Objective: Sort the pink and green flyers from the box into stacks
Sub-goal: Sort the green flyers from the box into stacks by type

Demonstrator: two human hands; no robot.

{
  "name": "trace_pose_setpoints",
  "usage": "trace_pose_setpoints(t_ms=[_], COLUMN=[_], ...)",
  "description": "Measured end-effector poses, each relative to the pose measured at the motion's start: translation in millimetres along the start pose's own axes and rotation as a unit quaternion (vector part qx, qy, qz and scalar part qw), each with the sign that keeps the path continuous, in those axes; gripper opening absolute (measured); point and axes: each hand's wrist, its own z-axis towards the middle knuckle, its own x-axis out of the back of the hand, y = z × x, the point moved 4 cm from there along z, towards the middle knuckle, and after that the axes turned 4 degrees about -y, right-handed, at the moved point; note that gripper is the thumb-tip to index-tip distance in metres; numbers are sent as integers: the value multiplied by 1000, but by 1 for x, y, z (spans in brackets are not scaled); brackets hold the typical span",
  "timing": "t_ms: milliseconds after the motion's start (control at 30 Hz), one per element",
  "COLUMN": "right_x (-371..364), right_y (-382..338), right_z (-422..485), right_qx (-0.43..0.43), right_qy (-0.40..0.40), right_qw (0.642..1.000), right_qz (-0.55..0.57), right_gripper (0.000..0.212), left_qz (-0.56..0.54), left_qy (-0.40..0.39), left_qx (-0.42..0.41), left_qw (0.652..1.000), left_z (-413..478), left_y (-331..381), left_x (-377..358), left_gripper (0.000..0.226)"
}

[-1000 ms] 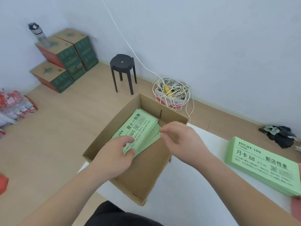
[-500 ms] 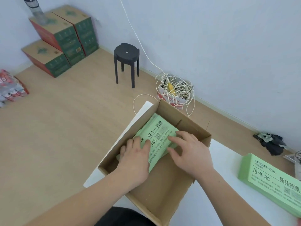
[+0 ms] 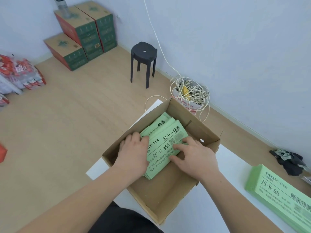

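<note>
both my hands, left hand [image 3: 134, 155] and right hand [image 3: 196, 157], spread flat on the green flyers [image 3: 165, 142] in the box [image 3: 168, 197], squaring them for lifting

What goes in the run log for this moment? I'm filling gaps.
stage: gathering | left hand and right hand: on green flyers in cardboard box | sorted green stack: on table, right | pink flyers: none visible

Both hands, left hand [image 3: 133, 153] and right hand [image 3: 196, 156], rest on green flyers [image 3: 162, 145] inside the cardboard box [image 3: 168, 195].
</note>
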Motion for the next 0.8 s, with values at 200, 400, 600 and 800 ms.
trace_pose_setpoints(t_ms=[200, 400, 600, 800], right_x=[7, 2, 4, 7], right_y=[-2, 2, -4, -7], right_z=[-5, -10, -4, -7], right_qx=[61, 75, 75, 101], right_qy=[116, 154, 25, -12], right_qw=[991, 984, 997, 994], right_qz=[21, 49, -12, -30], right_gripper=[57, 42, 61, 62], left_qz=[45, -45, -134, -265], left_qy=[46, -50, -58, -140], left_qx=[-103, -200, -26, -25], left_qw=[993, 977, 989, 954], left_z=[-23, -47, -28, -28], left_y=[26, 38, 4, 3], left_x=[-6, -25, -3, -6], left_gripper=[65, 46, 64, 65])
